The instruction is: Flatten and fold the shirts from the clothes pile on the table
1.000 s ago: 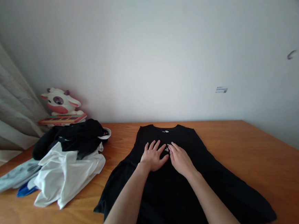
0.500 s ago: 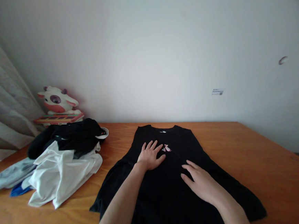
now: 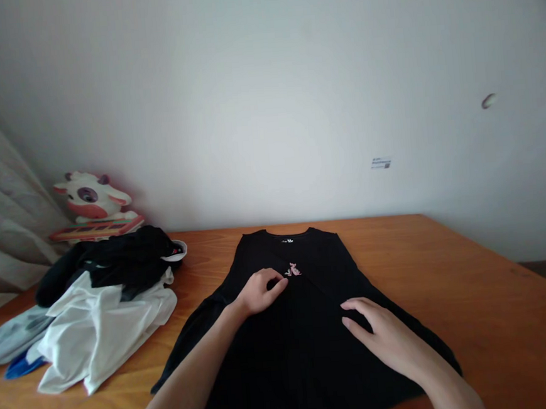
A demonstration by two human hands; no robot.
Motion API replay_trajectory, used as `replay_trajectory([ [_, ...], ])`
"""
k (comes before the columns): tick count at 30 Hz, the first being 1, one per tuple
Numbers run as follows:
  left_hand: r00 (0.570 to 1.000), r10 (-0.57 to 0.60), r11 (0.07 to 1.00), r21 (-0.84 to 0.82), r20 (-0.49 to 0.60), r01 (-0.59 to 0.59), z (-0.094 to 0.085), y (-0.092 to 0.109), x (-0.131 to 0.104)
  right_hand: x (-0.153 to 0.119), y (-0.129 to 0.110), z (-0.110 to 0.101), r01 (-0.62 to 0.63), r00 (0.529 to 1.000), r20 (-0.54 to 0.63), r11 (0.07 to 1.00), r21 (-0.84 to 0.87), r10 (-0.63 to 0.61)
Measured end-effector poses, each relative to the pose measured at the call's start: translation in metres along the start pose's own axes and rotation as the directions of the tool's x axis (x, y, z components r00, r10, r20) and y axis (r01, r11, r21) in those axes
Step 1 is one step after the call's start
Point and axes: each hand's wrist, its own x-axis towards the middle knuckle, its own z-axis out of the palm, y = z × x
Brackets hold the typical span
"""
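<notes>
Right hand (image 3: pixel 382 328): drawn back from the print (image 3: pixel 294 269) toward the near right part of the top (image 3: pixel 283 336), its thumb now set apart from the fingers. Print: partly covered by the right fingertips one second earlier, now exposed. Left hand (image 3: pixel 259 291): fingers, formerly spread flat, now bent and drawn together. Table (image 3: pixel 448 266): a patch newly visible beside the right forearm (image 3: pixel 451 389), at the lower edge. View: contents shifted leftward.

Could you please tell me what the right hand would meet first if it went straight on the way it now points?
The right hand would likely first meet the black cloth top spread beneath it, near the small pink print; skimming above that, the bare left hand. Depth is unclear.
</notes>
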Motion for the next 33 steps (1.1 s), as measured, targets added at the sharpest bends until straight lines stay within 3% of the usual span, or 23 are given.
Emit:
replay_trajectory([
  [5, 0.961, 0.192, 0.977, 0.057, 0.201, -0.207, -0.04, 0.009, -0.047, -0.013, 0.019, -0.009, -0.007, 0.995, -0.101, 0.999, 0.045, 0.011],
  [10, 0.978, 0.059, 0.991, 0.103, 0.199, -0.081, -0.052, -0.009, -0.088, -0.016, 0.005, -0.004, -0.055, 0.998, -0.037, 0.996, 0.063, 0.057],
  [13, 0.972, 0.007, 0.994, 0.1, 0.234, -0.031, -0.048, -0.017, -0.091, -0.016, -0.004, -0.001, -0.097, 0.995, -0.019, 0.995, -0.013, 0.097],
  [17, 0.97, 0.037, 0.995, 0.077, 0.241, -0.058, -0.045, -0.015, -0.089, -0.015, -0.011, 0.0, -0.12, 0.99, 0.069, 0.991, -0.061, 0.124],
  [22, 0.946, 0.057, 0.998, -0.044, 0.318, -0.045, -0.052, -0.012, -0.092, -0.016, -0.023, -0.009, -0.024, 0.999, 0.048, 1.0, 0.014, 0.024],
  [25, 0.899, 0.071, 0.975, -0.22, 0.431, 0.028, -0.063, -0.012, -0.095, -0.018, -0.027, -0.016, -0.009, 0.998, 0.07, 0.997, 0.08, 0.003],
  [28, 0.803, 0.133, 0.919, -0.376, 0.582, 0.12, -0.077, -0.01, -0.098, -0.016, -0.024, -0.015, -0.011, 1.0, 0.018, 0.995, 0.103, 0.009],
  [31, 0.716, 0.191, 0.915, -0.386, 0.671, 0.118, -0.084, -0.006, -0.101, -0.011, -0.016, -0.002, 0.002, 0.997, -0.081, 0.996, 0.09, 0.005],
  [33, 0.715, 0.176, 0.93, -0.352, 0.677, 0.104, -0.083, -0.002, -0.102, -0.006, -0.011, 0.008, 0.034, 0.991, -0.129, 0.998, 0.056, -0.026],
])
